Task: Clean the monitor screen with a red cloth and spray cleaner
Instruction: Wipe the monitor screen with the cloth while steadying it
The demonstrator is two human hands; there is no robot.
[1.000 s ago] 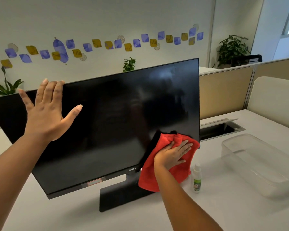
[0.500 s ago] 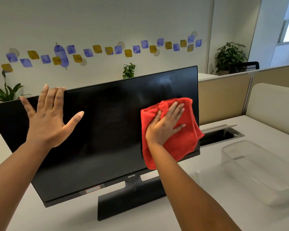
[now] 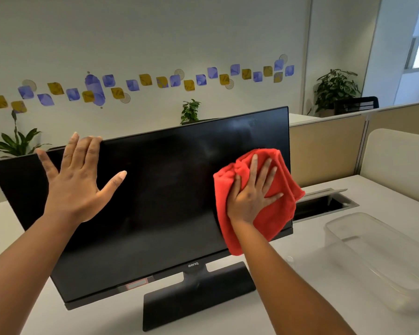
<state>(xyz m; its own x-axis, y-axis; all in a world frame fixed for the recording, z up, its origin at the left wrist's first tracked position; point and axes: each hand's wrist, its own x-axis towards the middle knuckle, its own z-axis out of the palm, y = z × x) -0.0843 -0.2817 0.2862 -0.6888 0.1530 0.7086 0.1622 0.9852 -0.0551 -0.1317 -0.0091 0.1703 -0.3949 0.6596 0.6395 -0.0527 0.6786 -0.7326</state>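
Observation:
A black monitor [image 3: 155, 201] stands tilted on its dark base on the white desk. My left hand [image 3: 75, 180] lies flat on the screen's upper left, fingers spread, fingertips over the top edge. My right hand [image 3: 252, 192] presses a crumpled red cloth [image 3: 273, 213] flat against the right side of the screen, near its right edge. Only the white cap of the spray cleaner bottle [image 3: 289, 259] peeks out beside my right forearm; the rest is hidden.
A clear plastic bin [image 3: 382, 257] sits on the desk [image 3: 385, 189] at the right. An open cable hatch [image 3: 324, 205] lies behind the monitor's right edge. Beige partitions and potted plants stand farther back.
My right hand swept the red cloth up from the screen's lower right corner to its right middle, then paused there. The left hand stayed on the upper left of the screen.

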